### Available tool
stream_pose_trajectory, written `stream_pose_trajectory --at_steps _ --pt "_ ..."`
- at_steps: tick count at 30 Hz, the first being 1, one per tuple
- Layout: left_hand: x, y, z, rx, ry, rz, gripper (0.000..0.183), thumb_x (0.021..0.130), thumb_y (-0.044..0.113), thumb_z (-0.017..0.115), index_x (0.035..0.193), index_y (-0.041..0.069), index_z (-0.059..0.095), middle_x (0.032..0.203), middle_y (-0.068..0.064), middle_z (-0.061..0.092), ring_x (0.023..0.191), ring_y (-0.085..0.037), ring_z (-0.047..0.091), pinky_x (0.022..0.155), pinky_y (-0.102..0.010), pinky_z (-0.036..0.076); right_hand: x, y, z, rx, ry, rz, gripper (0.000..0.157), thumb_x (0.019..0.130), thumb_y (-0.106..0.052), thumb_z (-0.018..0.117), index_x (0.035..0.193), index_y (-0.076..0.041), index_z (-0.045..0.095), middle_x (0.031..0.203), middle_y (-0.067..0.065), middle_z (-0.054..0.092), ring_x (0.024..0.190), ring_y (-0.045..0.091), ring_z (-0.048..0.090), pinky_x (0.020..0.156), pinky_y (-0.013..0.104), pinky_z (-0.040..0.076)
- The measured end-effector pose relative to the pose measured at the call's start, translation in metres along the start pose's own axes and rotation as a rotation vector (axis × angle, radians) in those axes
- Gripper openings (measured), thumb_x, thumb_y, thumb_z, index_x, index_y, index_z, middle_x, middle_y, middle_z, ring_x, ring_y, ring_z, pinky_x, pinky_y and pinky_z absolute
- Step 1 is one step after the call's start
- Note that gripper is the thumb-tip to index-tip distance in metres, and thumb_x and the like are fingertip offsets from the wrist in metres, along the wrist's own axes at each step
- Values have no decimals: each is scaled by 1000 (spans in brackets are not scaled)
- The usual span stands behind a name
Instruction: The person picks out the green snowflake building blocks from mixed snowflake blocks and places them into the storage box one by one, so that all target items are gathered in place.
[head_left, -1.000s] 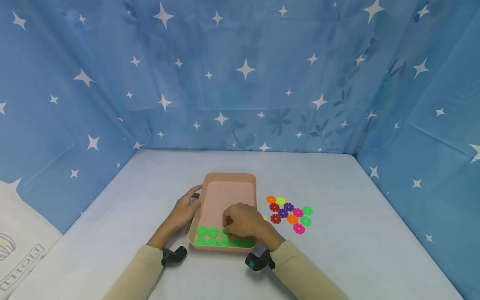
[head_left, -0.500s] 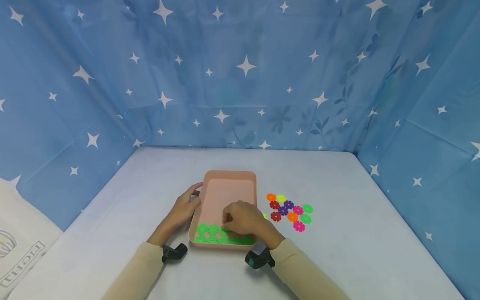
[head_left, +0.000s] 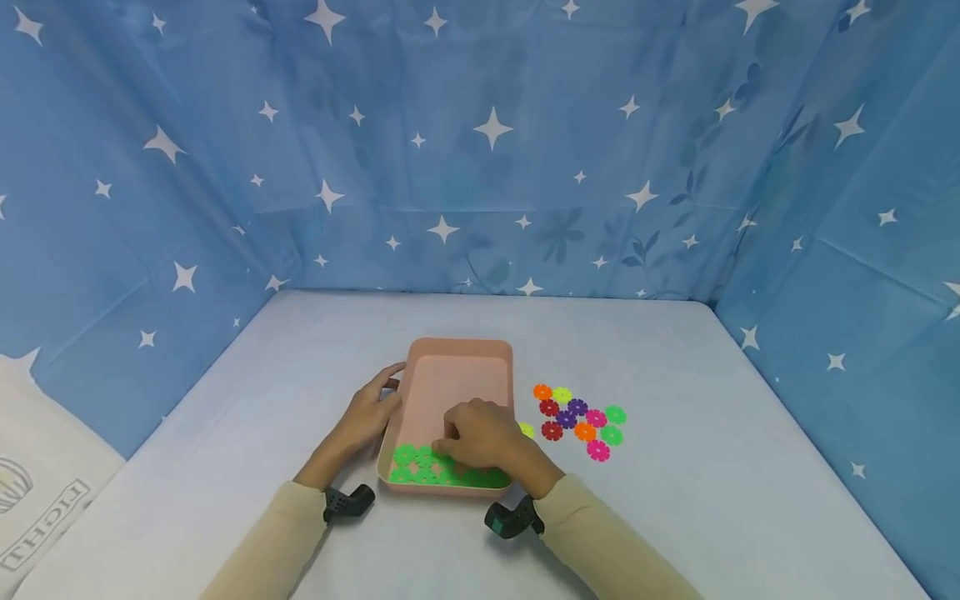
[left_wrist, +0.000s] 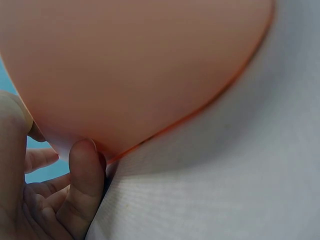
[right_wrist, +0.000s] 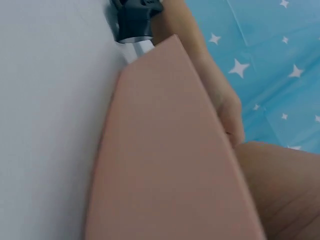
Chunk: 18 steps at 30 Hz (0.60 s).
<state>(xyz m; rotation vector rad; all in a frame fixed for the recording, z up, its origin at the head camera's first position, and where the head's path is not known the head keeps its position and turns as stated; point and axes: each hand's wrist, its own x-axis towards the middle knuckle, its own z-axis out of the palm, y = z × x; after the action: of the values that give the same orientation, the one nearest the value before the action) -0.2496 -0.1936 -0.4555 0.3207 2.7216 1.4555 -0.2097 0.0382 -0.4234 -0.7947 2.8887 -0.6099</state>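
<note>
A pink rectangular tray (head_left: 459,396) lies on the white table, green flower-shaped plastic discs (head_left: 405,454) lining its near end. Against the tray's left side rests my left hand (head_left: 372,410); in the left wrist view its thumb (left_wrist: 84,172) touches the outer wall, with the other fingers by the rim. My right hand (head_left: 482,435) is inside the tray, fingers bent and thumb tip at the upper row of green discs. The hand covers part of that row, and whether a disc is pinched is hidden. In the right wrist view the tray wall (right_wrist: 165,145) blocks the fingertips.
Right of the tray lie loose flower discs in orange, yellow, dark red, purple (head_left: 566,419), pink and green. One yellow disc (head_left: 527,430) sits close to the tray's right wall, partly behind the right wrist. A blue starred curtain (head_left: 487,167) encloses the table's back and sides.
My right hand has shifted slightly left along the upper green row, uncovering more of the yellow disc beside the tray. The left hand stays against the tray. The head view has tilted a little.
</note>
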Motion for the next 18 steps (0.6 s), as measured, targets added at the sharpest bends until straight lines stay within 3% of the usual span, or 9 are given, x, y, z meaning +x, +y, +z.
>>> stream_pose_trajectory --at_steps 6,18 --pt "-1 1 0 -5 -3 -9 62 97 21 43 158 20 34 137 -19 54 99 -27 66 82 -40 55 3 -6 4 -51 -15 47 38 85 -51 76 66 -24 59 57 -8 52 60 10 51 54 28 41" --pt "-1 1 0 -1 -10 -15 62 97 21 44 159 20 34 139 -19 54 103 -28 65 86 -42 54 3 -6 3 -30 -28 63 36 86 -50 77 68 -23 59 59 -7 54 61 12 52 55 28 42"
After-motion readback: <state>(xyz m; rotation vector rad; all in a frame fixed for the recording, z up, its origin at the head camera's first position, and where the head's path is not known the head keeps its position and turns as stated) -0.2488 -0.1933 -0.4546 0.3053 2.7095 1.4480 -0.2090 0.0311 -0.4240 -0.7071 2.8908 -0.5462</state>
